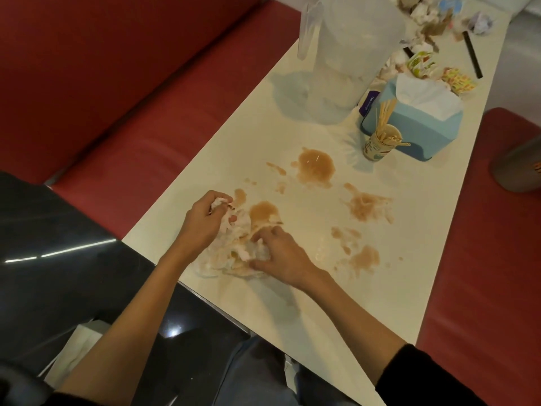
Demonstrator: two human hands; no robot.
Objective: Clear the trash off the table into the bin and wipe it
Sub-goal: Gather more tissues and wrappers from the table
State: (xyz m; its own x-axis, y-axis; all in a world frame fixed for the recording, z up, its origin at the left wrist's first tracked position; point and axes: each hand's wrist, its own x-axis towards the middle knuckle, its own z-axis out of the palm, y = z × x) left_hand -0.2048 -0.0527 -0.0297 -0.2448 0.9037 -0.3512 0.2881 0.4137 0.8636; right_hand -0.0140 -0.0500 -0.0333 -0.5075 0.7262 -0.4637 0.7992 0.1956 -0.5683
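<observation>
At the frame centre, left hand [205,219] and right hand [282,254] both clutch the soaked tissues [237,237]; these may tear and smear the brown spill [316,168] wider.

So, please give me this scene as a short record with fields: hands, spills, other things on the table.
left hand: grips the tissues
right hand: fingers curled into the tissues
tissues: crumpled wad, brown-stained, near end of table
spills: several brown patches; largest puddle mid-table
other things: clear pitcher, blue tissue box, toothpick cup
trash pile: far end, not yet cleared
</observation>
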